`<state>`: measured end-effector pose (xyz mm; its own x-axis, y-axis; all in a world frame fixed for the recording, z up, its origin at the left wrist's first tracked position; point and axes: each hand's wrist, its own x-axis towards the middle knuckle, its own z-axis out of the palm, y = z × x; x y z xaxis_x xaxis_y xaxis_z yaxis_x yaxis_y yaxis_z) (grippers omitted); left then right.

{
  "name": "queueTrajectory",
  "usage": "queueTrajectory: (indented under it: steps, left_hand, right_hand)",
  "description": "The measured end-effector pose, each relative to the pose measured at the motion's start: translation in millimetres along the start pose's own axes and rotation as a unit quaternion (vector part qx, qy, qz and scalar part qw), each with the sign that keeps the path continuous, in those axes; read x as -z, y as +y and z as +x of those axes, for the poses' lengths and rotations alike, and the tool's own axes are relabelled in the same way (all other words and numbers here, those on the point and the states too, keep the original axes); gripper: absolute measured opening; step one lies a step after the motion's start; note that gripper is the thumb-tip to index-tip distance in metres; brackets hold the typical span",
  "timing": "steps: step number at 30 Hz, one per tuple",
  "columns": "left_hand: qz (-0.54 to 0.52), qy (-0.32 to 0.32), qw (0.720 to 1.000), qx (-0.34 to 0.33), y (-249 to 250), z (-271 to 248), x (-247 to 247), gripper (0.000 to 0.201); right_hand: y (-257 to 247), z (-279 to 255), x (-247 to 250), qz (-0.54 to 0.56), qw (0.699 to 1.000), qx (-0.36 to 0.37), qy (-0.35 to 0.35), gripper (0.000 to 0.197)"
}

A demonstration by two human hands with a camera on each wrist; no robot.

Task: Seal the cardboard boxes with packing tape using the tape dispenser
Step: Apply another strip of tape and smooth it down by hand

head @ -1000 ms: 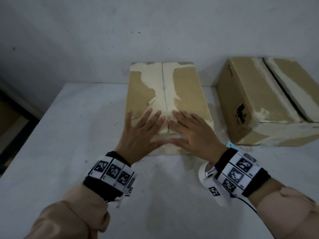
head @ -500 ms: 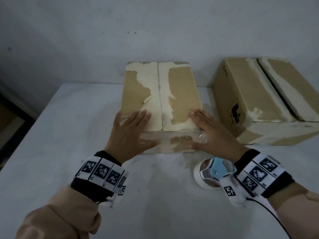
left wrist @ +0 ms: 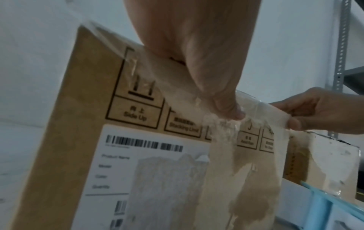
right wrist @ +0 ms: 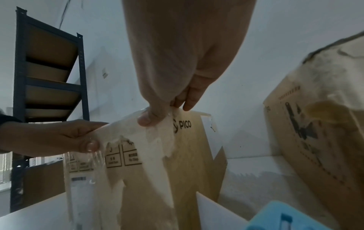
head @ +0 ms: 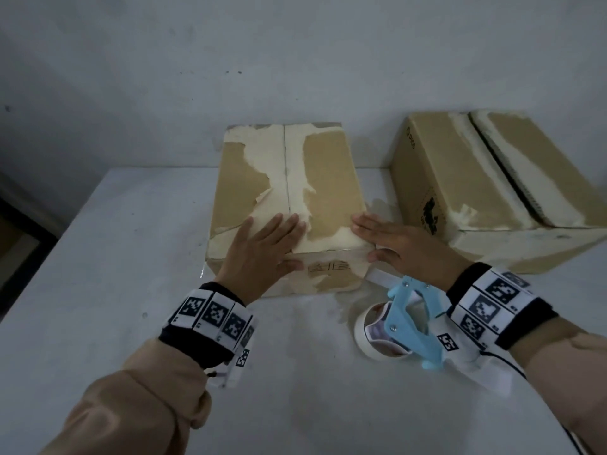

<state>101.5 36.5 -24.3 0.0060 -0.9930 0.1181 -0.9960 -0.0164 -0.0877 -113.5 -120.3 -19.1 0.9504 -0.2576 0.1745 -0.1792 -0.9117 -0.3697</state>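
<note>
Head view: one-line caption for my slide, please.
Both hands, left and right, press clear tape onto the worn cardboard box; blue tape dispenser rests on the white table.

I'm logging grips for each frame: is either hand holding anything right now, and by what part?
Nothing is gripped. Left hand and right hand lie flat on the near box, fingers on top, thumbs pressing clear tape along its front edge.

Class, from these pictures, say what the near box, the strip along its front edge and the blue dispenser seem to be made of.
Near box: brown cardboard, matte; torn patches show pale paper.
Strip: probably clear plastic tape; glossy, print shows through.
Dispenser: likely moulded plastic, smooth light blue.
</note>
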Motion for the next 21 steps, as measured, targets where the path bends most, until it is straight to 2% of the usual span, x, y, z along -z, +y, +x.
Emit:
queueTrajectory:
  steps: [3,5,7,9,11,12,13,15,16,18,19,21]
  left_hand:
    - [0.008,-0.002,1.0,0.005,0.2,-0.1,-2.3,0.064]
    - [0.01,-0.003,1.0,0.003,-0.1,0.0,-3.2,0.064]
    - [0.006,-0.012,1.0,0.006,0.5,0.0,-3.0,0.065]
    - [-0.003,-0.022,1.0,0.005,0.3,0.3,-3.1,0.068]
    - [-0.009,-0.039,0.999,0.013,2.0,0.1,-1.0,0.072]
    - [-0.011,-0.043,0.999,0.014,2.2,0.4,-1.2,0.074]
    - [-0.016,-0.048,0.999,0.015,1.7,0.4,-1.2,0.075]
    - [-0.017,-0.05,0.998,0.019,1.6,0.3,-2.3,0.075]
    - [-0.018,-0.042,0.999,0.019,1.8,0.0,-2.4,0.075]
    - [-0.02,-0.036,0.999,0.023,2.0,0.7,-1.9,0.076]
    - [-0.027,-0.049,0.998,0.028,1.7,1.2,-1.2,0.076]
    - [-0.029,-0.055,0.998,0.027,0.9,0.9,-1.2,0.076]
  right_hand:
    - [5.9,-5.6,1.8,-0.015,1.0,0.012,0.019,0.047]
    - [8.1,-9.9,2.3,-0.005,0.999,0.004,0.031,0.051]
    - [10.4,-8.0,4.6,-0.026,0.998,0.028,0.042,0.052]
    - [12.9,-4.1,8.7,-0.066,0.996,0.057,0.016,0.058]
    - [10.3,-0.2,19.7,-0.064,0.997,0.002,-0.053,0.076]
    - [5.7,1.0,24.2,-0.072,0.994,-0.002,-0.08,0.078]
    - [2.9,2.6,25.6,-0.079,0.993,0.024,-0.082,0.072]
    - [6.7,7.4,22.8,-0.08,0.992,0.07,-0.071,0.041]
    - [11.0,8.1,20.7,-0.075,0.993,0.059,-0.068,0.032]
    - [13.6,10.5,20.8,-0.106,0.992,0.049,-0.038,0.037]
    - [12.5,10.0,21.6,-0.109,0.992,0.038,-0.047,0.039]
    - [11.5,7.2,20.4,-0.098,0.993,0.056,-0.025,0.036]
